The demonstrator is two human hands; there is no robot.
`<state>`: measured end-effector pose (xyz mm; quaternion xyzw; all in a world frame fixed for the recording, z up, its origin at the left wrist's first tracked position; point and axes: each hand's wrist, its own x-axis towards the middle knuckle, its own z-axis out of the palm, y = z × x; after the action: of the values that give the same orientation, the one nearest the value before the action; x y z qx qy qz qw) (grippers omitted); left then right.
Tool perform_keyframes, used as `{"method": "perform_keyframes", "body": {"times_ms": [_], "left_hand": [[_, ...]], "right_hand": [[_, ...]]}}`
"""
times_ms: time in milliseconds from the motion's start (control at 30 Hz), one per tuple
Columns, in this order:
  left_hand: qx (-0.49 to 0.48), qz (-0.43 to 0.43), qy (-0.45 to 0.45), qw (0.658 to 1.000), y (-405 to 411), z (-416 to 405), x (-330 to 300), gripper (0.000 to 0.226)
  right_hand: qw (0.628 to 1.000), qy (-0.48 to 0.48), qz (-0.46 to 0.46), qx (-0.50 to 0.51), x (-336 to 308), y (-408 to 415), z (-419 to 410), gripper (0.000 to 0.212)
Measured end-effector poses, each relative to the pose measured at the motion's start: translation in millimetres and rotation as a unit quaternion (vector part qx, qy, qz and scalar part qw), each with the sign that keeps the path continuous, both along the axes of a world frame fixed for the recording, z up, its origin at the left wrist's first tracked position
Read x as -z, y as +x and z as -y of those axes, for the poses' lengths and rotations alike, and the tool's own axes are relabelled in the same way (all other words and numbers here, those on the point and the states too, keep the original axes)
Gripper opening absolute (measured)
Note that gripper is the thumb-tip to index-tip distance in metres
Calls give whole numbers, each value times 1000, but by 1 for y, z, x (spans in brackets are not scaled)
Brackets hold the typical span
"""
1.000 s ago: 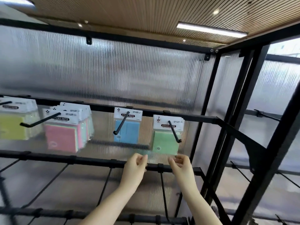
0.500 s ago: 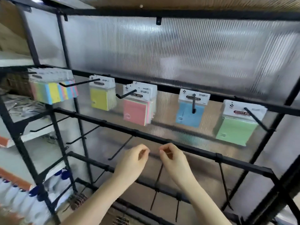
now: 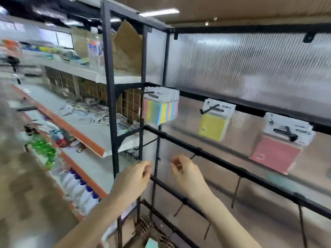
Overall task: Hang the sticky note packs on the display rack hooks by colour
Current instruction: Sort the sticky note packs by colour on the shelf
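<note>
Head view: sightline swings left since the earlier frames. The blue and green packs leave the frame at right; the store shelf (image 3: pixel 86 140) at left comes into view. Both hands travel left along the display rack (image 3: pixel 223 164) and stay raised near its middle rail.

Left hand (image 3: pixel 132 181): fingers curled, grip narrow, nothing visible in it. Right hand (image 3: pixel 186 174): fingers curled, grip likewise narrow and apparently empty, though blur limits certainty.

Packs hang on the upper rail's hooks: multicolour packs (image 3: pixel 161 108) far left, yellow packs (image 3: pixel 214 120) at centre, pink packs (image 3: pixel 279 145) at right.

Judgement: the last pack appears hung; the person is likely turning to fetch more stock.
</note>
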<state>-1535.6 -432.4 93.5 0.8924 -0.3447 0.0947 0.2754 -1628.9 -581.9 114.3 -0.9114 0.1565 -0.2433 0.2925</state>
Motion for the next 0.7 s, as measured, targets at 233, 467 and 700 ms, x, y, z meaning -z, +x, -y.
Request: {"method": "perform_keyframes", "body": {"times_ms": [233, 467, 700], "left_hand": [[-66, -18, 24, 997, 78, -91, 2, 15], [-104, -72, 9, 992, 129, -135, 12, 15], [-149, -91, 7, 985, 191, -148, 22, 21]], "right_hand": [[998, 0, -32, -56, 11, 99, -73, 21], [993, 15, -47, -111, 20, 169, -113, 19], [988, 11, -48, -143, 31, 257, -136, 16]]}}
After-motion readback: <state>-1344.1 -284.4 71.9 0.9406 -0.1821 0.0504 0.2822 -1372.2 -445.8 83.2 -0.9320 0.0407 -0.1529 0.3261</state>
